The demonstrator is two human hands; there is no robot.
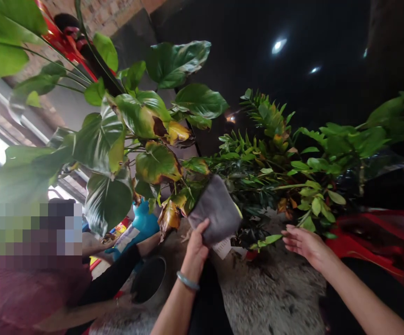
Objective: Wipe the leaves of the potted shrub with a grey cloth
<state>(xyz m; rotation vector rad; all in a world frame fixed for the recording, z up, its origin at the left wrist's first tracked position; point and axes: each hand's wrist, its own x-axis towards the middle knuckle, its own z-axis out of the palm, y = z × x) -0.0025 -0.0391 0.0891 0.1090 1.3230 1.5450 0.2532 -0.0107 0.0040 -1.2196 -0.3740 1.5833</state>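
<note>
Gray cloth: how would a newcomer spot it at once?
Find the big plant with browning leaves. At its lower right, the left hand, a bangle below it, holds the gray cloth. Flat, squarish and gray, it contrasts with the surrounding leaves.

Left of the cloth (pixel 219 214), a houseplant (pixel 158 163); right of it, other plants (pixel 318 207); to its lower left, a bucket (pixel 150 281).

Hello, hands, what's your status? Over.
Left hand gripping grey cloth. Right hand open, near green leaves. Yellowed, brown-edged leaves hang close beside the cloth.
</note>
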